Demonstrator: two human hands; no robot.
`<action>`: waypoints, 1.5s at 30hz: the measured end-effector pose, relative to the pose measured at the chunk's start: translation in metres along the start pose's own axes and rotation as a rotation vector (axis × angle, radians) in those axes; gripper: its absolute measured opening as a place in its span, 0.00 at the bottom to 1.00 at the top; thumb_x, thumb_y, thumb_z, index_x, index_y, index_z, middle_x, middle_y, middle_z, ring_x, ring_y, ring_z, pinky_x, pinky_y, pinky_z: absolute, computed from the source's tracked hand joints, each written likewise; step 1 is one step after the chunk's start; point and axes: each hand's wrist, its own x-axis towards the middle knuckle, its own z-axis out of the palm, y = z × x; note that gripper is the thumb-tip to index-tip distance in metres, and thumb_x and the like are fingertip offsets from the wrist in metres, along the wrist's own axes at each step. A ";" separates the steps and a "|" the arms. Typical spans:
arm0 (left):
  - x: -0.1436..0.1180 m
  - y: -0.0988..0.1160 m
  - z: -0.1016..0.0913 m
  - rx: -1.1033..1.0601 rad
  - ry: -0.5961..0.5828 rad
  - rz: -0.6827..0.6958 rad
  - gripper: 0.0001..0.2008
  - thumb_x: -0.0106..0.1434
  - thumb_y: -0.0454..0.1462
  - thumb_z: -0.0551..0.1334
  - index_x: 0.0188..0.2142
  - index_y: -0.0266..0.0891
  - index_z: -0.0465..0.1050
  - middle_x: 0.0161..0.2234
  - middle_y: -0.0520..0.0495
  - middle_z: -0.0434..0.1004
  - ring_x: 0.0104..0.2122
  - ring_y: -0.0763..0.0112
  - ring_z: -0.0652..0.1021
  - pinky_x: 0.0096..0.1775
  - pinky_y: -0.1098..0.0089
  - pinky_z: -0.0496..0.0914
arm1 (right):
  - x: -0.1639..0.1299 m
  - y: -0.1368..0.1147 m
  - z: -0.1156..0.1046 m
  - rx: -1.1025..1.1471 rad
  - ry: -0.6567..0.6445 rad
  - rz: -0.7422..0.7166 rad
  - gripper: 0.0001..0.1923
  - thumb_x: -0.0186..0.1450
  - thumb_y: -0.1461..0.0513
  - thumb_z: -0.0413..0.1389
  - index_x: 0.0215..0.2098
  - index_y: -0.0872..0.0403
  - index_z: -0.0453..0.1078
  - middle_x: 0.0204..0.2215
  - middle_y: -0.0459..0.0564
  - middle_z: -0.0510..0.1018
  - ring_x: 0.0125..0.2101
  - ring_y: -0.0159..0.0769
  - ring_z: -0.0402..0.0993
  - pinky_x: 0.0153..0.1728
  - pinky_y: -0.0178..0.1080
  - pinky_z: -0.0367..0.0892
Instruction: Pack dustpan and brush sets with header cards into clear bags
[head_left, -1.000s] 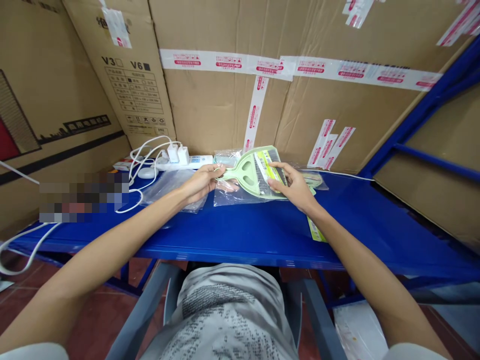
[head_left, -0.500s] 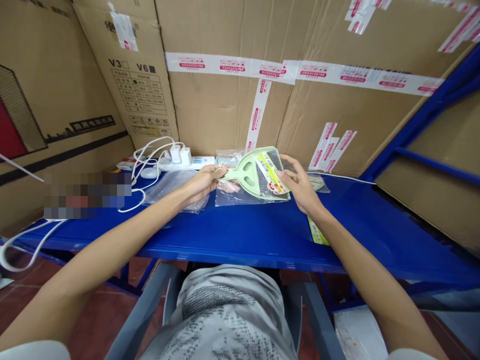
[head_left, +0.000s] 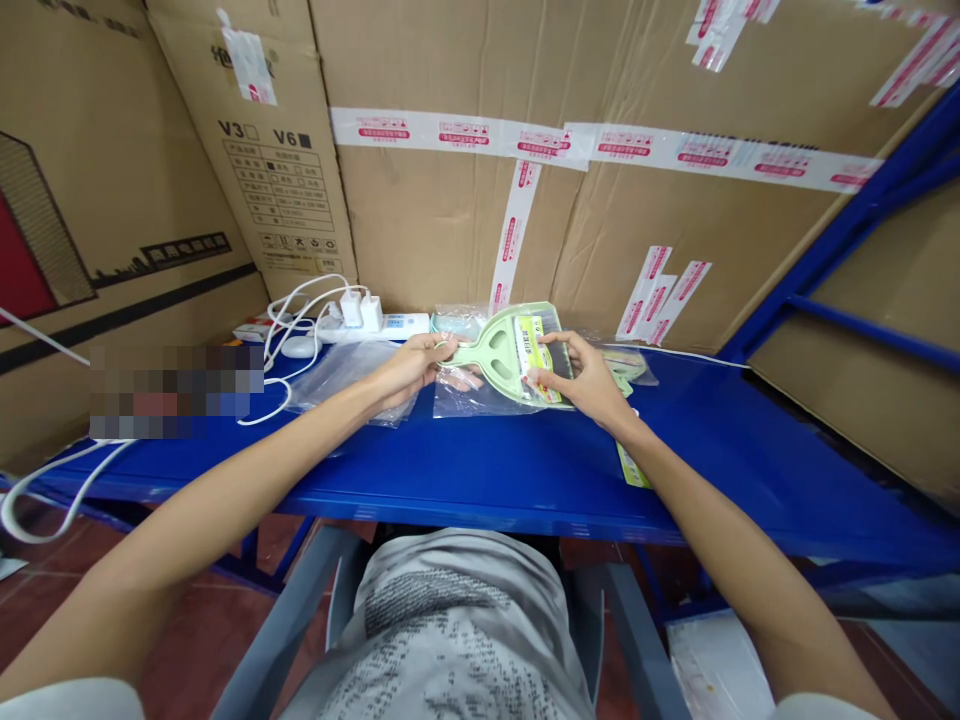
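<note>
Dustpan [head_left: 507, 354]: held above the desk [head_left: 480, 460]; likely light, stiff, smooth. Grasp at the handle [head_left: 466, 353]. Left hand [head_left: 411, 368]: fingers pinching handle. Right hand [head_left: 594, 382]: fingers touching label [head_left: 529, 345]; grip indeterminate.

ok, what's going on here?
A person holds a light-green plastic dustpan over a blue table. The left hand grips its handle; the right hand touches the yellow-and-white printed label at its wide end. Whether it grips the label isn't clear. A clear, flat plastic bag lies on the table by the left hand.
</note>
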 end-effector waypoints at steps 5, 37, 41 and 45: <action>-0.001 0.003 0.000 0.011 0.003 0.009 0.13 0.76 0.35 0.60 0.54 0.27 0.76 0.40 0.32 0.86 0.36 0.58 0.88 0.36 0.66 0.83 | 0.002 0.000 -0.004 -0.086 -0.038 -0.042 0.31 0.66 0.48 0.66 0.66 0.43 0.72 0.62 0.49 0.78 0.59 0.52 0.74 0.62 0.55 0.65; 0.005 -0.006 -0.005 0.070 -0.020 -0.065 0.17 0.74 0.38 0.63 0.56 0.29 0.76 0.41 0.33 0.87 0.37 0.58 0.88 0.38 0.65 0.82 | 0.004 -0.009 0.005 0.816 0.061 0.460 0.15 0.62 0.58 0.69 0.46 0.50 0.76 0.45 0.51 0.87 0.44 0.45 0.85 0.45 0.43 0.80; 0.006 -0.002 -0.007 0.063 -0.025 -0.085 0.15 0.75 0.36 0.60 0.55 0.27 0.77 0.44 0.30 0.86 0.39 0.55 0.88 0.42 0.61 0.83 | 0.007 -0.005 -0.001 0.791 0.119 0.446 0.14 0.62 0.61 0.69 0.45 0.50 0.76 0.40 0.49 0.87 0.38 0.42 0.86 0.38 0.41 0.81; 0.006 0.004 -0.013 0.000 -0.017 -0.094 0.16 0.76 0.34 0.58 0.57 0.26 0.76 0.44 0.29 0.86 0.41 0.51 0.88 0.48 0.52 0.82 | 0.011 -0.001 -0.011 0.739 0.171 0.475 0.15 0.63 0.62 0.68 0.48 0.51 0.76 0.31 0.47 0.84 0.25 0.36 0.81 0.24 0.36 0.76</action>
